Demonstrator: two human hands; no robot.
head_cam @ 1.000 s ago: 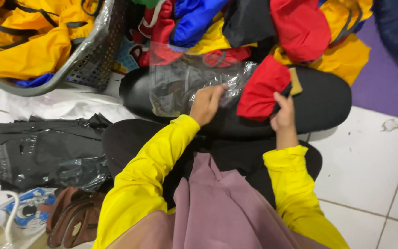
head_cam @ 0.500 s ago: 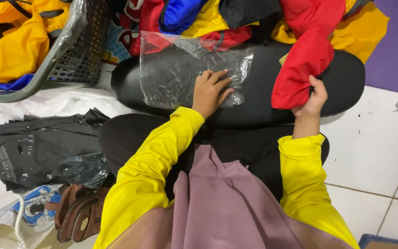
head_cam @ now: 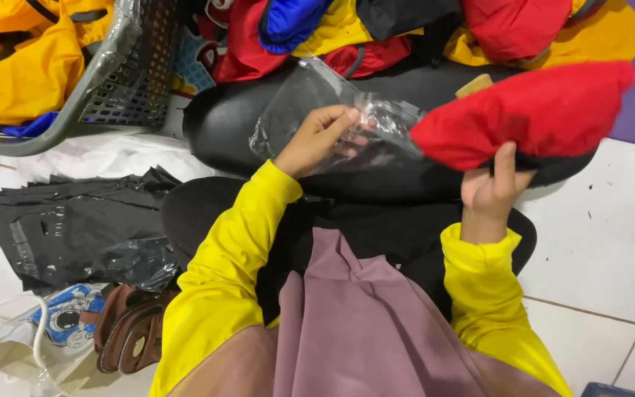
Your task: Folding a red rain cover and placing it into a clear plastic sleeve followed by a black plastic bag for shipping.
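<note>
Tiled floor | left hand now pinches lifted clear bag | right hand grips raised, seemingly folded red garment

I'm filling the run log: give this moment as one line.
left hand: pinching clear crinkled plastic bag | right hand: gripping folded red fabric garment | both over black cushion | grey mesh basket at left

Clear plastic bag in left hand, folded red garment in right hand
</note>
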